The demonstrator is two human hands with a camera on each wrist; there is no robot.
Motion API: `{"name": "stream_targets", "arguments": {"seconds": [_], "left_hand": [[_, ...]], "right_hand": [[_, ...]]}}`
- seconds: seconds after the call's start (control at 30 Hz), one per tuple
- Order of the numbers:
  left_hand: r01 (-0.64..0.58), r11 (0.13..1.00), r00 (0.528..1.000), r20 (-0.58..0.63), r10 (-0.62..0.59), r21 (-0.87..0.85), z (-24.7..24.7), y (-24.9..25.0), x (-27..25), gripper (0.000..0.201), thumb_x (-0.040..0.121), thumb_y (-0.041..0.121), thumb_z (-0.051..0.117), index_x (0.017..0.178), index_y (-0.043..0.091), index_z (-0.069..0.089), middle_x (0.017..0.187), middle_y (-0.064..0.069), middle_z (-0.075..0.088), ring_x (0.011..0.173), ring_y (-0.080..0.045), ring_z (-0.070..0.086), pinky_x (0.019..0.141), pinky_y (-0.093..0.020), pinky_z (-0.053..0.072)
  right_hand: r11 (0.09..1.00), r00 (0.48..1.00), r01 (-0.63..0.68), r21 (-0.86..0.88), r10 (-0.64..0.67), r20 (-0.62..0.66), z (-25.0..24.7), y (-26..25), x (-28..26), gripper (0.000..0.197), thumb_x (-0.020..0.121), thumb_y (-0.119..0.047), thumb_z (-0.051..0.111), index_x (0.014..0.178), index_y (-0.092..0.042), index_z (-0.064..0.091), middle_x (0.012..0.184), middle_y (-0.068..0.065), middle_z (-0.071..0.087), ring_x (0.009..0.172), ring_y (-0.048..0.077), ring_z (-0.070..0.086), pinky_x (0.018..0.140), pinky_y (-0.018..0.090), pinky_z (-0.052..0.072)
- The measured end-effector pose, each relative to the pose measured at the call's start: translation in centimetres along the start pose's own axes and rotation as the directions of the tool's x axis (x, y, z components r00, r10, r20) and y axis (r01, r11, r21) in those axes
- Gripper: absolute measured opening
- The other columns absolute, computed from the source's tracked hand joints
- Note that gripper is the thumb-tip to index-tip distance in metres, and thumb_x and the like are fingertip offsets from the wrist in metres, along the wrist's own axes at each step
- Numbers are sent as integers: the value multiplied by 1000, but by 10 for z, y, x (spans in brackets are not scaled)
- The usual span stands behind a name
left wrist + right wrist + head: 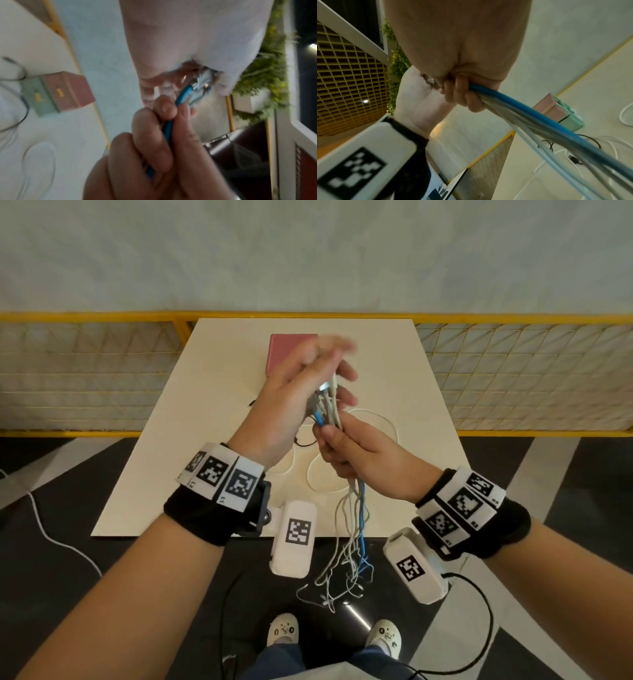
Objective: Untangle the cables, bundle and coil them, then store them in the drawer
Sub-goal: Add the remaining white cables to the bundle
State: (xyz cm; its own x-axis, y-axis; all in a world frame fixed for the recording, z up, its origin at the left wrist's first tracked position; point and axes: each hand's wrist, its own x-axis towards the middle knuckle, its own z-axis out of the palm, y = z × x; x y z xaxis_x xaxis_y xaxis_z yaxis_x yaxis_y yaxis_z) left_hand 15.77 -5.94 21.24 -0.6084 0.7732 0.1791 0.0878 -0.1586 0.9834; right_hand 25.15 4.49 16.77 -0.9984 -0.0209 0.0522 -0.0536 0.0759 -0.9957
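Note:
My right hand (346,453) grips a bundle of white, grey and blue cables (352,508) upright over the white table (411,371). The loose ends hang past the table's front edge. The blue cable (522,106) runs through my fist. My left hand (301,381) is blurred, its fingers loosely spread and cupped against the plug ends (325,392) at the top of the bundle. The plugs (200,81) touch its palm. A small pink and mint drawer box (291,350) stands at the back of the table, partly hidden by my left hand.
More cables lie on the table: a white loop (373,419), another white loop (322,477) and a thin black cable (305,441). A yellow mesh fence (102,371) runs behind the table. A white cord (51,535) lies on the dark floor at left.

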Motion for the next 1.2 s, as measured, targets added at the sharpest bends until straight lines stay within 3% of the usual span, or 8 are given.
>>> {"name": "stream_targets", "arguments": {"seconds": [0.13, 0.23, 0.4, 0.57, 0.67, 0.87, 1.0, 1.2], "left_hand": [[156, 986, 984, 90, -151, -53, -3, -11, -2, 99, 59, 67, 75, 141, 24, 41, 126, -8, 66, 109, -24, 67, 84, -39, 54], [138, 960, 985, 68, -159, 244, 8, -10, -1, 43, 89, 51, 57, 98, 11, 72, 106, -1, 75, 97, -10, 70, 71, -25, 53], [-27, 966, 995, -82, 50, 257, 9, -2, 11, 50, 105, 29, 39, 59, 12, 51, 76, 1, 74, 80, -13, 72, 83, -23, 52], [-74, 980, 955, -298, 15, -186, -10, 21, 20, 50, 104, 32, 40, 58, 18, 32, 49, 5, 26, 41, -11, 24, 41, -21, 31], [-91, 978, 953, -300, 31, -186, -19, 33, 15, 51, 103, 37, 42, 57, 20, 29, 45, 7, 22, 38, -10, 15, 39, -21, 14], [-53, 990, 954, -300, 12, -128, -32, 25, 17, 55, 101, 41, 44, 54, 21, 25, 42, 8, 21, 36, -11, 15, 40, -22, 13], [-17, 991, 948, -318, -26, -132, -37, 12, 25, 54, 101, 41, 44, 55, 20, 24, 44, 7, 22, 39, -13, 19, 41, -24, 21], [70, 997, 956, -285, -64, 11, -30, -12, 36, 55, 101, 38, 45, 52, 15, 35, 57, -4, 42, 49, -18, 41, 49, -26, 39]], "right_hand": [[999, 996, 47, -21, -49, -78, -9, -8, 4, 20, 99, -18, 31, 83, -15, 43, 60, -13, 38, 49, -1, 32, 46, 14, 30], [992, 997, 57, -110, -63, -47, -6, -14, 8, 14, 91, -14, 36, 83, -14, 46, 61, -12, 40, 50, 0, 34, 48, 17, 31], [938, 990, 138, -318, -141, 14, -9, -14, 11, 5, 98, -10, 34, 100, -9, 38, 72, 1, 42, 61, 15, 40, 55, 30, 42], [836, 999, 25, -548, 3, 50, -18, 47, 13, 14, 99, -20, 33, 95, -7, 35, 75, 5, 44, 61, 30, 45, 59, 44, 47], [820, 979, -96, -564, 181, 97, -21, 90, 7, 5, 99, -14, 34, 95, -11, 33, 81, 2, 47, 70, 27, 58, 68, 39, 54], [698, 839, -332, -635, 526, 139, -12, 142, -8, 15, 98, -38, 37, 103, -23, 37, 83, 5, 52, 70, 21, 52, 80, 47, 54], [660, 751, -406, -633, 635, 180, -19, 143, -6, 53, 84, -21, 58, 129, -28, 30, 105, 5, 54, 92, 19, 57, 91, 42, 51], [657, 875, -466, -593, 444, -195, -81, 162, -1, 48, 83, -1, 55, 128, -15, 47, 127, 10, 37, 119, 24, 46, 101, 30, 37]]}}
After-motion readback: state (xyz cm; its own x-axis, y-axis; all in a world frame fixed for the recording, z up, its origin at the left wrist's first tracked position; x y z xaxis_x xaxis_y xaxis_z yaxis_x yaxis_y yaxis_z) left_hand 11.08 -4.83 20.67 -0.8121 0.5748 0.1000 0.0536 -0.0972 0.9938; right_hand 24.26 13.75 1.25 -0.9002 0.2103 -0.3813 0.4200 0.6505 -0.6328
